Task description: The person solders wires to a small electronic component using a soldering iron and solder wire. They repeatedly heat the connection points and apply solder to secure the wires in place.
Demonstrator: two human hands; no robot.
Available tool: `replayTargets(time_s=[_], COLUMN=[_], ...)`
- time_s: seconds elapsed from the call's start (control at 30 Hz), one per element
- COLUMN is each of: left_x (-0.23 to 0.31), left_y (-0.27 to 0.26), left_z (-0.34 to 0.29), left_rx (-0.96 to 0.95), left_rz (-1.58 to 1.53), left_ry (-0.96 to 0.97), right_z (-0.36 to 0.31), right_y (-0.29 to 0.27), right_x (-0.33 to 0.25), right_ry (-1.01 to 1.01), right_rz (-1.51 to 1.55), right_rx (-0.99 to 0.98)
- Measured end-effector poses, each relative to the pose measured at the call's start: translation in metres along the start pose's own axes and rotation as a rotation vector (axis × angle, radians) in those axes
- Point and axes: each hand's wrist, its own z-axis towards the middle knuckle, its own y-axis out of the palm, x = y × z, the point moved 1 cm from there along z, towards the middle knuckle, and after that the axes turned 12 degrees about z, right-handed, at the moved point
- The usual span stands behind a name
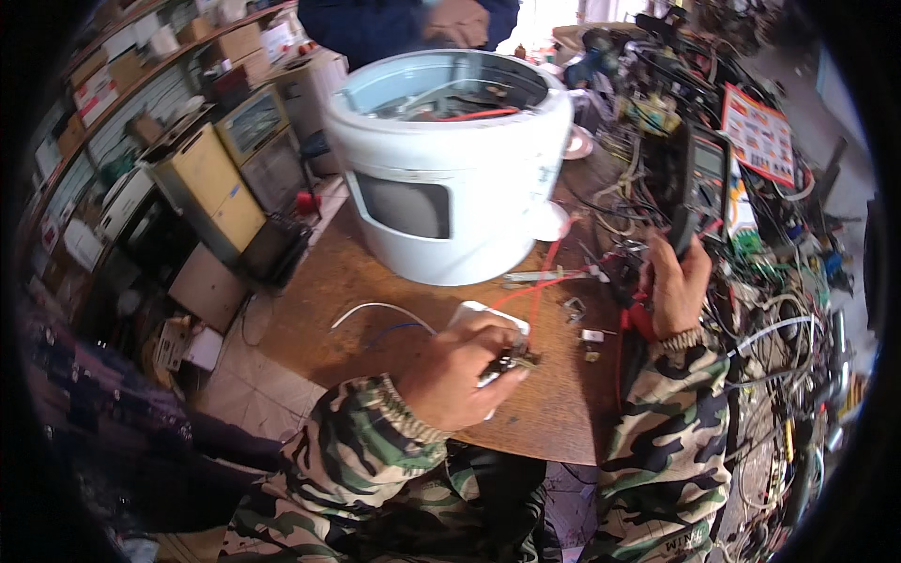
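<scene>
My left hand (455, 380) is closed over the wooden table, pinching a small brass-coloured metal part (521, 358) between thumb and fingers. Under that hand lies a white flat piece (521, 327), mostly hidden. White wire (380, 306) and a fainter blue one run out beside it, and a red wire (526, 289) passes near the fingertips. At the right, my right hand (678, 291) grips the lower end of a dark multimeter (706, 178), which is tilted upright. Red test-lead handles (638, 319) sit beside that wrist.
A large white round appliance housing (497, 216) with wires inside stands on the table (319, 319). Small metal and white pieces (592, 336) lie near my right hand. Tangled cables and boards (779, 310) crowd the right side. Another person (404, 28) is beyond the housing.
</scene>
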Motion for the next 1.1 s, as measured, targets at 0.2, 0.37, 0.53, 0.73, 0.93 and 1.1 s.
replayTargets(time_s=[0.2,0.37,0.53,0.73,0.93,1.1], left_x=[0.003,-0.003,-0.002,-0.007,-0.009,-0.007], left_y=[-0.001,0.005,0.007,0.017,0.024,0.022], left_z=[-0.004,-0.003,-0.005,-0.004,-0.005,-0.004], left_rx=[0.047,0.028,0.088,0.074,0.141,0.092], left_rz=[0.013,-0.030,-0.008,-0.076,-0.044,-0.081], left_ry=[-0.010,-0.017,-0.002,-0.013,0.037,-0.003], right_z=[0.000,0.004,0.006,0.007,0.009,0.009], right_y=[0.001,-0.007,-0.007,-0.018,-0.021,-0.019], right_x=[0.005,0.011,0.015,0.016,0.019,0.018], right_ry=[0.013,0.010,-0.006,0.000,-0.013,-0.042], right_rz=[-0.021,-0.039,-0.041,-0.106,-0.070,-0.114], right_rx=[-0.002,0.019,0.011,-0.005,-0.008,0.009])
